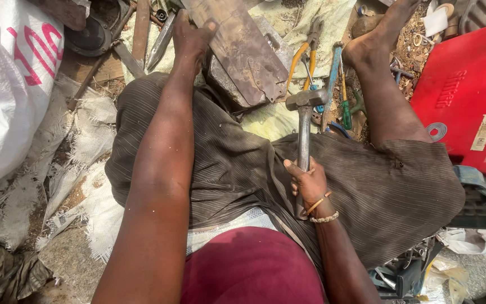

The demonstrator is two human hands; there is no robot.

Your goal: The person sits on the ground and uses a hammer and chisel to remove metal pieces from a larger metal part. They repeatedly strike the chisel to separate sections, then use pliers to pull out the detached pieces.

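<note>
Hammer [304, 129] upright in right hand [309, 183], head pointing away.

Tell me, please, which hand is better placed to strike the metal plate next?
Probably the right hand: it holds the hammer upright near the metal plate, while the left hand rests on that plate.

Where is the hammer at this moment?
In the head view, the hammer stands upright just right of centre, gripped by the right hand over the person's lap. Its head is near the pliers and the flat metal plate.
</note>
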